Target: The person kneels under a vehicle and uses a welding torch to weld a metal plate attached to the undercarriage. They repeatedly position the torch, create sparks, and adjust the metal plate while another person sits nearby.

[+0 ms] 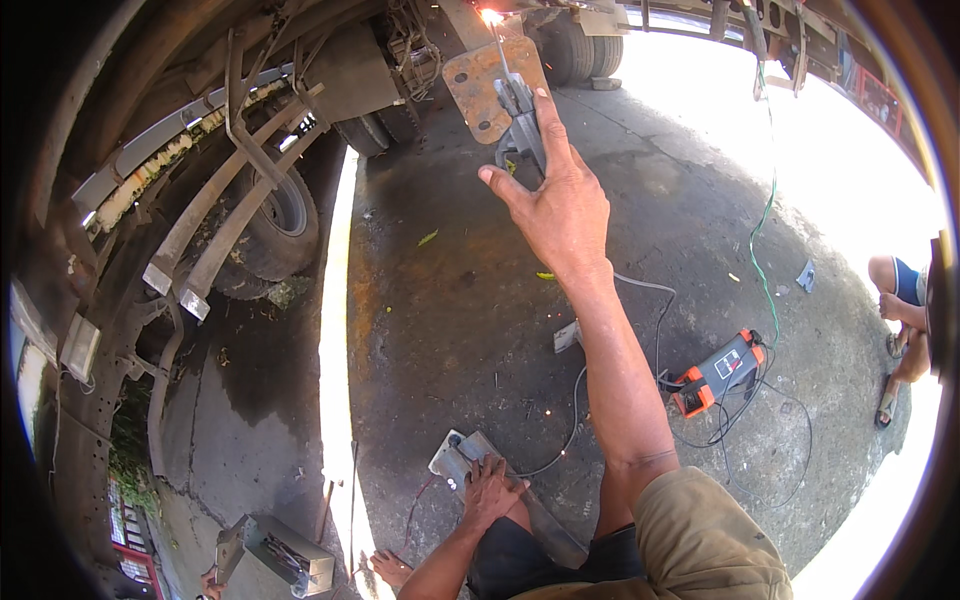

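Note:
My right hand (562, 205), arm stretched far forward, is closed around a grey welding electrode holder (522, 125). From the holder's jaws a thin electrode (501, 50) runs up to a bright welding arc (490, 16) at the top of the view. Just behind it is a rusty steel plate (475, 95) with bolt holes. Close to my body, my left hand (488, 492) lies with its fingers spread on a long grey metal piece (535, 520). That piece has a flat end plate (449, 458) and leans by my legs.
An orange-and-grey welding machine (718, 373) stands on the floor at right, among cables and a green wire (755, 245). A metal toolbox (275, 560) sits lower left. Leaf springs (225, 195) and a truck wheel (280, 220) are at left. A person (905, 310) sits at far right.

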### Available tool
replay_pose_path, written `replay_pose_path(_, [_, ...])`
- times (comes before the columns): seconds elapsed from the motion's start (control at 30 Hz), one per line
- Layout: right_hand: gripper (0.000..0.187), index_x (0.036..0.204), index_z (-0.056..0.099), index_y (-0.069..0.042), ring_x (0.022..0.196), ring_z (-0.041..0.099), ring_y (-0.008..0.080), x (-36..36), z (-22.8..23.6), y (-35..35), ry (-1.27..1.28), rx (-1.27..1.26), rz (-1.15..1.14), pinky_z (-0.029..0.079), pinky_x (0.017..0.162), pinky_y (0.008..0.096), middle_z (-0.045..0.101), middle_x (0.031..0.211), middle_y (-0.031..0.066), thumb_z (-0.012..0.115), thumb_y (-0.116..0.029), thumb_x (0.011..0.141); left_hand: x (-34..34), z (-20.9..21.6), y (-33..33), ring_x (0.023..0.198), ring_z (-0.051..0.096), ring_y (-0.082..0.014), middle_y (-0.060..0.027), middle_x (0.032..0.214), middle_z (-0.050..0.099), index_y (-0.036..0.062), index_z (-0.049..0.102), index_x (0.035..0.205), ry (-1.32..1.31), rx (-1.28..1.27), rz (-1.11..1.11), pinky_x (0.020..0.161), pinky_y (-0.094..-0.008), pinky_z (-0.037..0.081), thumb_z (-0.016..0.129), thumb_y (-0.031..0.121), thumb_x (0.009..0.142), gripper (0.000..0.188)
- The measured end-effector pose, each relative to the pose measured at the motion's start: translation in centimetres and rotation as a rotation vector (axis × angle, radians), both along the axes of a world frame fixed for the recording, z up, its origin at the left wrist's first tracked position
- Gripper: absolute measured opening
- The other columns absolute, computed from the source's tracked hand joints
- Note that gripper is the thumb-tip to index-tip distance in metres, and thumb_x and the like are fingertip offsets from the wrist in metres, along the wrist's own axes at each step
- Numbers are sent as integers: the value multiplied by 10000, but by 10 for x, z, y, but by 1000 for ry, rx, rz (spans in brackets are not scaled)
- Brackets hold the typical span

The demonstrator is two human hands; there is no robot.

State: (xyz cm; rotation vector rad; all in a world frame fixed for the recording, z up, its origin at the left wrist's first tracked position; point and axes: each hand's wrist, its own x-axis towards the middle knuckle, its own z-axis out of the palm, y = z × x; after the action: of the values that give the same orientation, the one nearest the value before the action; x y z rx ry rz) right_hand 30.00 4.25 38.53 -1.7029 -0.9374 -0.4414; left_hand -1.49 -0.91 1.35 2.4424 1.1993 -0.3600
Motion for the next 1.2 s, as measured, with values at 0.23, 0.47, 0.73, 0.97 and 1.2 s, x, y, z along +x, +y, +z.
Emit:
replay_pose_path(0.23, [991, 1678, 300, -232, 906, 765, 322, 0, 2, -1, 26, -29, 8, 631, 803, 482, 745, 1175, 186, 841, -464, 879, -2, -7, 2, 1579, 234, -488, -213, 1711, 304, 77, 461, 1593, -12, -29, 16, 1261, -631, 239, 649, 725, 895, 971])
replay_pose_path(0.47, [991, 1673, 315, -218, 904, 767, 325, 1, 3, -1, 6, -18, 1, 633, 803, 472, 746, 1189, 189, 846, -461, 872, 1, -2, 1, 1570, 258, -481, -224, 1694, 329, 71, 459, 1593, 11, -5, -3, 1246, -625, 279, 644, 674, 924, 919])
replay_pose_path(0.73, [997, 1673, 315, -228, 871, 762, 312, 1, 4, 0, 51, -48, 22, 629, 768, 461, 748, 1157, 172, 852, -463, 866, -1, -4, 1, 1570, 254, -490, -234, 1697, 318, 68, 462, 1592, -17, -19, 11, 1253, -632, 253, 651, 705, 904, 956])
replay_pose_path(0.97, [1007, 1677, 306, -247, 958, 755, 317, -2, 0, -9, 15, 6, 23, 615, 826, 459, 741, 1194, 154, 859, -445, 860, -1, -2, 0, 1554, 287, -479, -229, 1677, 351, 69, 483, 1577, -17, 15, -5, 1231, -630, 297, 652, 668, 920, 905])
replay_pose_path(1.2, [1008, 1683, 286, -271, 1008, 756, 347, -5, -6, -12, 27, -25, 35, 609, 827, 481, 739, 1184, 150, 854, -434, 866, -2, -3, 0, 1555, 287, -475, -228, 1679, 348, 74, 487, 1576, -18, 20, -9, 1232, -626, 297, 649, 670, 922, 900])
